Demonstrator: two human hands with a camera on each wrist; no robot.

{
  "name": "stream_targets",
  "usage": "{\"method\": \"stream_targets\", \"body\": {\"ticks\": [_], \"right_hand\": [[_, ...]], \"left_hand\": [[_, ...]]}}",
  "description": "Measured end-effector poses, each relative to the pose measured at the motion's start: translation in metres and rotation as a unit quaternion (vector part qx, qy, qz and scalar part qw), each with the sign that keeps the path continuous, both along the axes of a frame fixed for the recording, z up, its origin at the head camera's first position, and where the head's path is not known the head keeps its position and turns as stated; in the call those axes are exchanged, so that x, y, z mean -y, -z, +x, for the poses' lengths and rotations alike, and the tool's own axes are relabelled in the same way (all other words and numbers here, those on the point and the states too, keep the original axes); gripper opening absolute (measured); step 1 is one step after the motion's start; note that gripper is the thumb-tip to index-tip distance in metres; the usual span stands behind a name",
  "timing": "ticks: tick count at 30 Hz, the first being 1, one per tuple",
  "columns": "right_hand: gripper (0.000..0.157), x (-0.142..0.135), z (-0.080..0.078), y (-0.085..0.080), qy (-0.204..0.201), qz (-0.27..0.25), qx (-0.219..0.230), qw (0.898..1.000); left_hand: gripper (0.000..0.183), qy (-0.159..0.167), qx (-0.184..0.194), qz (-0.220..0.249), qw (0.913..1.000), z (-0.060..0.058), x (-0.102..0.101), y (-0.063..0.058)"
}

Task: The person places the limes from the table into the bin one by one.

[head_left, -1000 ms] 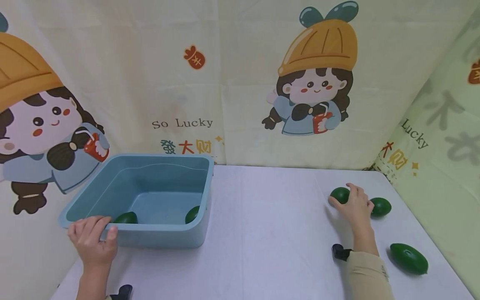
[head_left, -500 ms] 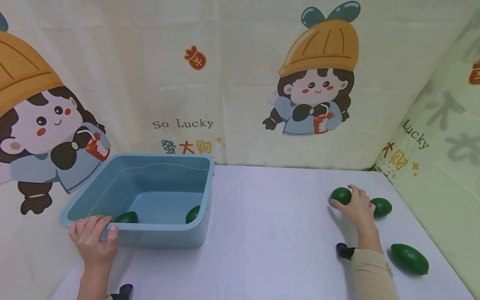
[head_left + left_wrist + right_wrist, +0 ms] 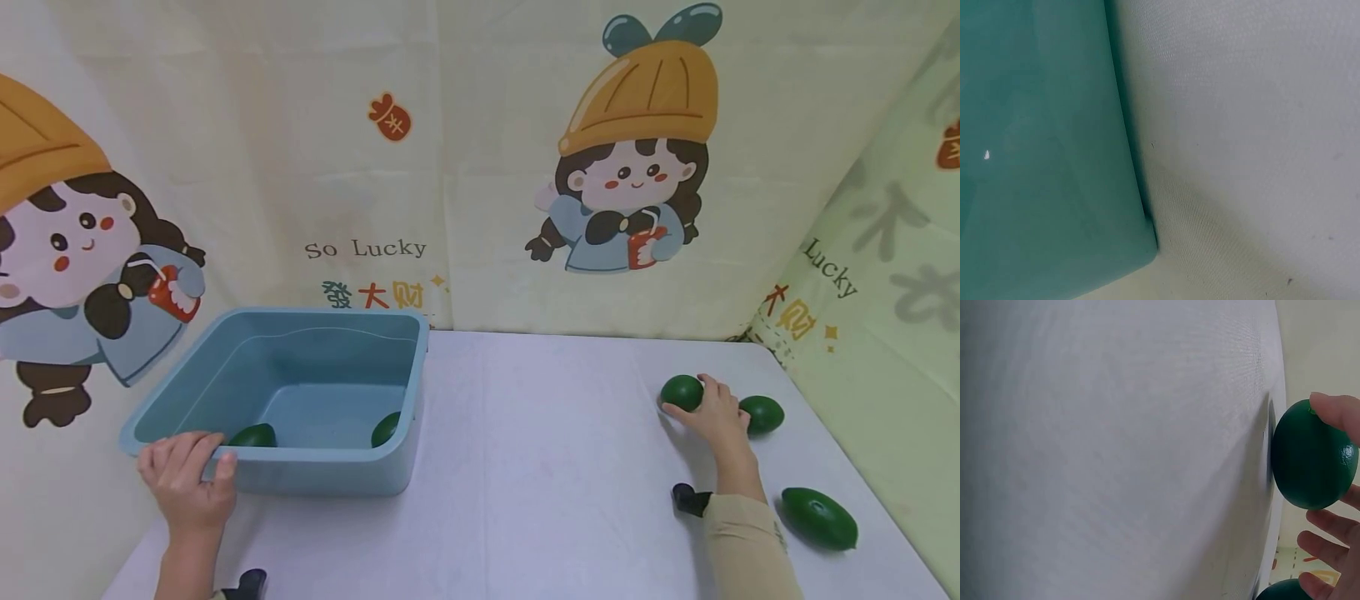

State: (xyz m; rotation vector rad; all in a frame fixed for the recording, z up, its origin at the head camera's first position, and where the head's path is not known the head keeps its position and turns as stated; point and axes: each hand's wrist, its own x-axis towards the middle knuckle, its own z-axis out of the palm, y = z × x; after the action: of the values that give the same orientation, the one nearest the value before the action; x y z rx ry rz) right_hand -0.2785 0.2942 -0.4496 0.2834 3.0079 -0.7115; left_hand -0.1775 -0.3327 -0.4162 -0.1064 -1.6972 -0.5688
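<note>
In the head view, my left hand (image 3: 187, 483) grips the near left rim of a blue plastic tub (image 3: 322, 455), fingers over the edge and thumb outside. At the right, my right hand (image 3: 722, 417) pinches a smooth, dark green, egg-shaped fruit (image 3: 680, 392) between thumb and fingers. The right wrist view shows the thumb at one end of this fruit (image 3: 1313, 456) and fingertips at the other, close over the table. A second green fruit (image 3: 763, 415) lies just right of that hand. The left wrist view shows only the tub's side wall (image 3: 1047, 150) and white cloth.
Two green fruits, one at the left (image 3: 253, 436) and one at the right (image 3: 384, 430), lie inside the tub, partly hidden by its near wall. A longer green fruit (image 3: 819, 518) lies near the table's right edge. A printed cloth (image 3: 495, 167) hangs behind the white table (image 3: 540, 467).
My right fingers have shifted slightly to the right around the fruit, leaving more of it showing. The left hand and the tub stay where they were.
</note>
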Motion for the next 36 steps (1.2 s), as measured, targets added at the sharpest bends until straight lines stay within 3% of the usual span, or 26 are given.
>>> {"method": "stream_targets", "body": {"ticks": [10,36], "right_hand": [[0.101,-0.002,-0.005,0.004,-0.003,0.008,0.014,1.000],[0.101,-0.005,-0.011,0.012,-0.005,0.001,0.035,0.999]], "left_hand": [[0.074,-0.009,0.024,-0.002,0.9997,0.000,0.005,0.004],[0.071,-0.012,0.027,-0.005,0.9995,0.005,0.005,0.012]]}}
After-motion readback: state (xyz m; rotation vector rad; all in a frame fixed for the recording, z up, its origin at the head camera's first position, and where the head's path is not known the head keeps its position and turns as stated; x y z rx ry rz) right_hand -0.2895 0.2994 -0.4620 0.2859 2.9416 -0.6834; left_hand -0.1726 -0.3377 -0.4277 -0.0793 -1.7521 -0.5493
